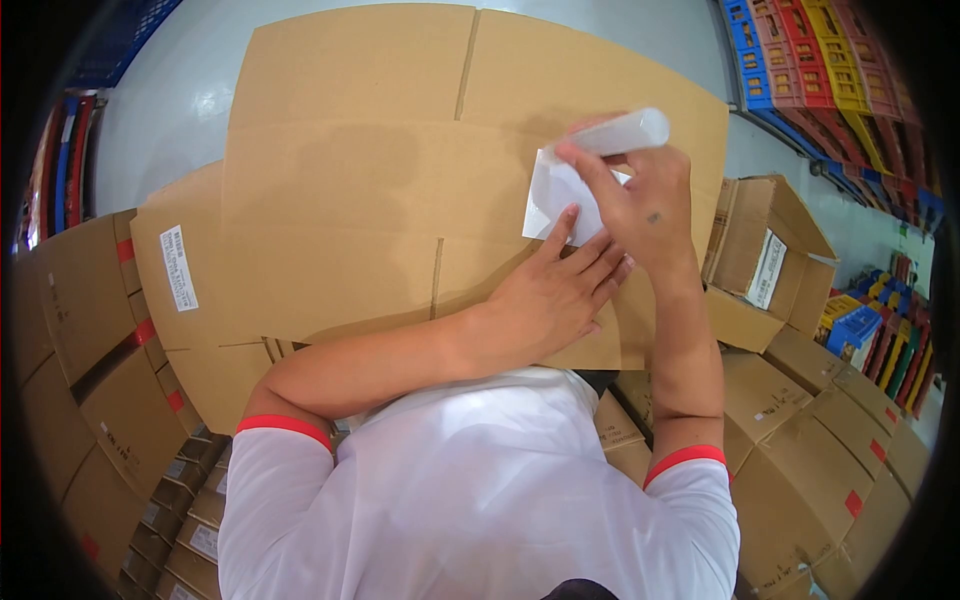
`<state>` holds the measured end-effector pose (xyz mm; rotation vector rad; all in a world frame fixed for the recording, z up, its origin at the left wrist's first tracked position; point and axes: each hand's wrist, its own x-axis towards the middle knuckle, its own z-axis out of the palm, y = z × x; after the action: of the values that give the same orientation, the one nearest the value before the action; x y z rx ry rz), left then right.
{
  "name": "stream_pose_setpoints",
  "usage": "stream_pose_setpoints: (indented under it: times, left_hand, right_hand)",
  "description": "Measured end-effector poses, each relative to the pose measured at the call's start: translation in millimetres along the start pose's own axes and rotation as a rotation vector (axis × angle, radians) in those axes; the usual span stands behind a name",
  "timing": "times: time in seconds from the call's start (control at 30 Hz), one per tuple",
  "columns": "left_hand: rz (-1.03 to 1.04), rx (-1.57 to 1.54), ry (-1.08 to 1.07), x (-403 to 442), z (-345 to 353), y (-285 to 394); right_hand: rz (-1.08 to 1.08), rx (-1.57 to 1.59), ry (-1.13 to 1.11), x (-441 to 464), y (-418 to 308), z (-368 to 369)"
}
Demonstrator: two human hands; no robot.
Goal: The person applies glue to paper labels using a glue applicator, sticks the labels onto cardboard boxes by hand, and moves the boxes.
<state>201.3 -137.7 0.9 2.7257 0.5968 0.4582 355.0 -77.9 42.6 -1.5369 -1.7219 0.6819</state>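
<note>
A flattened cardboard box (370,180) lies before me, with a white sheet of paper (541,205) on its right part. My left hand (545,295) rests with fingers stretched out over the paper's lower edge. Above the paper, my right hand (640,200) is closed around a whitish, translucent bottle (625,132). The bottle is tilted, its rounded end up to the right and its other end down toward the paper's top edge. Motion blurs the bottle a little. My fingers hide part of it, and both hands cover parts of the paper.
A printed label (179,268) is stuck on the cardboard's left flap. To the right stands an open carton (765,255). Stacked cartons (830,460) fill the lower right, and more cartons (105,330) the left. Coloured crates (800,60) are stacked at the upper right.
</note>
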Motion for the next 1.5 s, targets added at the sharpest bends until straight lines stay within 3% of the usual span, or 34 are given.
stream_pose_setpoints:
  times: [0.07, 0.13, 0.2, 0.3, 0.37, 0.4, 0.7, 1.2, 1.37, 1.5]
  left_hand:
    - [-0.004, -0.015, -0.048, -2.8, -2.7, -0.8]
    - [-0.005, -0.035, -0.095, -5.4, 4.5, -0.4]
    - [-0.051, -0.253, -0.076, -5.7, 16.0, 0.2]
    - [-0.019, -0.139, -0.243, 5.8, 0.6, -0.9]
    - [-0.029, -0.109, -0.144, 7.5, 3.3, -0.2]
    - [-0.041, -0.079, -0.045, 7.8, 4.4, 0.1]
    - [-0.070, -0.041, -0.139, 13.6, -2.1, 2.6]
    - [-0.096, -0.077, -0.213, 21.9, -3.0, 8.7]
    - [-0.095, -0.057, -0.227, 23.6, -3.6, 10.0]
    - [-0.107, -0.053, -0.228, 24.4, -4.7, 11.3]
  right_hand:
    - [0.003, 0.002, -0.050, -10.3, -7.0, -2.3]
    - [0.032, 0.088, -0.258, -30.4, -15.0, -5.8]
    - [0.122, 0.183, -0.271, -36.6, -18.8, -3.9]
    - [0.067, 0.136, -0.099, -30.4, -19.7, -11.7]
    - [0.132, 0.157, 0.141, -19.1, -3.5, -15.0]
    - [0.131, 0.159, 0.143, -16.1, 0.7, -13.8]
    - [0.041, 0.208, 0.108, -5.2, 14.7, 2.7]
    - [0.288, 0.004, 0.404, -72.6, 75.6, -96.5]
    - [0.254, 0.346, 0.557, -79.5, 68.3, -97.4]
    - [0.273, 0.275, 0.493, -85.3, 73.3, -100.1]
